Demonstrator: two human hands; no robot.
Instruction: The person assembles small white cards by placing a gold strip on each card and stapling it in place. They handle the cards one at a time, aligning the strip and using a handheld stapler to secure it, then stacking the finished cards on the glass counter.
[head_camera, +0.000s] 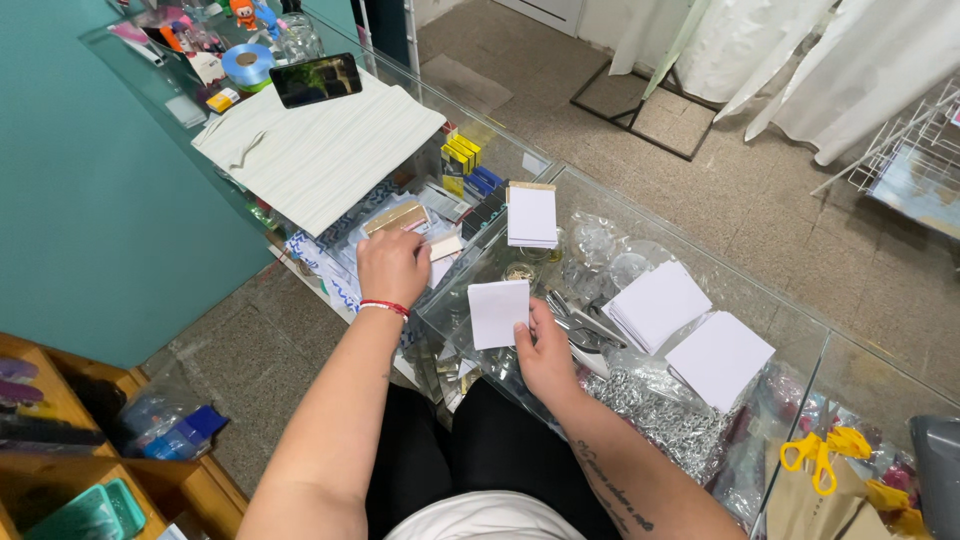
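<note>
I look down at a glass display counter (560, 190). My right hand (545, 352) holds the lower right edge of a small stack of white paper sheets (498, 312) lying on the glass. My left hand (392, 266), with a red string bracelet at the wrist, rests fingers down on the glass near a small beige card (445, 246); whether it grips anything I cannot tell. A taller white stack with a brown backing (531, 215) lies beyond. Two more white stacks (657, 305) (719, 358) lie to the right.
A pale wood-grain board (320, 150) with a phone (315, 80) on it lies at the far left, by a blue ribbon roll (246, 64). Yellow scissors (820, 455) sit at lower right. Metal parts and chains fill the case under the glass. A wooden shelf (60, 440) stands lower left.
</note>
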